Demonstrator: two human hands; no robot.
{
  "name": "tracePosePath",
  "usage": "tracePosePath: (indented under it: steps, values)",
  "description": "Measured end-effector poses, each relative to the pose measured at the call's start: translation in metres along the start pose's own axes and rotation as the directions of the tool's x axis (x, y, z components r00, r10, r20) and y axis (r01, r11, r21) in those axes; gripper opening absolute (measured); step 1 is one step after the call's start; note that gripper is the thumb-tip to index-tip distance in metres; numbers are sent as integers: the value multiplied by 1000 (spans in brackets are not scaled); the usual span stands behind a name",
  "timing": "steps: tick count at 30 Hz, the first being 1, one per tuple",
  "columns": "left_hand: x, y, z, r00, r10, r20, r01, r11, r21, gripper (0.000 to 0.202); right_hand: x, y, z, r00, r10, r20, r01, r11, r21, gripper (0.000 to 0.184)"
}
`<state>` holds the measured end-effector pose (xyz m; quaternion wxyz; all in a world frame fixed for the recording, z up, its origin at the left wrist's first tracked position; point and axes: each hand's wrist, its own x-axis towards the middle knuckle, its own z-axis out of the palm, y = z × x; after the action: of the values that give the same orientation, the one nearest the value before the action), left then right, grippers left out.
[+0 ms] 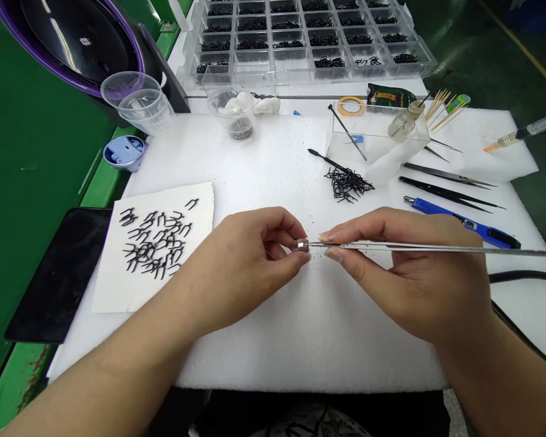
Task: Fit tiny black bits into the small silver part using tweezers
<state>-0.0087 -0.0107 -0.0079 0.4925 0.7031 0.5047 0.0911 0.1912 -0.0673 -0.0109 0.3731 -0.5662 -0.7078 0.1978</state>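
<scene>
My left hand [250,258] is closed in a pinch on a small silver metal piece [302,244] over the white foam mat [300,340]. My right hand [409,273] pinches a long thin silver rod [437,247] whose tip touches that piece; the rod runs off to the right. Both hands hover just above the mat's middle. A white paper sheet [109,285] with several small black forked parts [157,243] lies left of my left hand. A heap of tangled black parts [348,182] sits beyond my hands.
Black tweezers [446,191], a blue-handled tool [459,221], a syringe [528,130], toothpicks [441,106], a tape ring [350,106] and a small glass vial [403,124] lie at right. A clear compartment box [300,36] stands behind; plastic cups [141,100] and a black phone [59,273] at left.
</scene>
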Motion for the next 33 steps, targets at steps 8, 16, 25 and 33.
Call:
tracePosePath:
  steps: [8,16,25,33]
  values:
    - [-3,2,0,1000,-8,-4,8,1000,17,9,0,-1,0,1000,-11,10,11,1000,1,7]
    - [-3,0,0,1000,0,2,0,1000,13,10,0,-1,-1,1000,-15,19,15,1000,-5,6]
    - [0,1,1,1000,4,-7,-4,1000,14,10,-1,-1,-1,999,-43,2,43,999,2,7]
    - [-1,-1,2,1000,5,-12,-5,1000,15,9,-1,1,0,998,-60,2,60,998,14,8]
